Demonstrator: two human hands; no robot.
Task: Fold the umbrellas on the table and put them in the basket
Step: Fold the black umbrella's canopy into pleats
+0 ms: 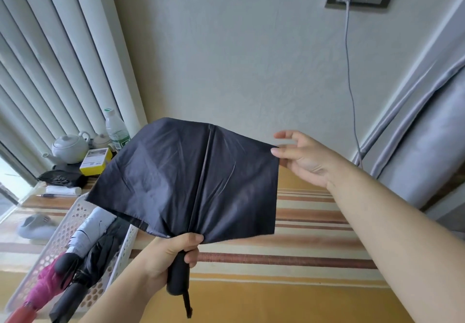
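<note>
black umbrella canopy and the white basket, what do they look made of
The black umbrella canopy looks like thin woven synthetic fabric with a slight sheen; it creases and drapes softly. The white perforated basket looks like moulded plastic, matte, with regular round holes through stiff walls.

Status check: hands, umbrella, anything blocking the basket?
Left grip shut on black umbrella at the handle. Right grip pinching canopy edge, pulling it flat. Basket holds three folded umbrellas; way in clear.

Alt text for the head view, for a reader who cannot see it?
The left hand grips a black umbrella by its handle while the right hand pinches its canopy edge out flat. A white basket at left holds folded umbrellas.
</note>
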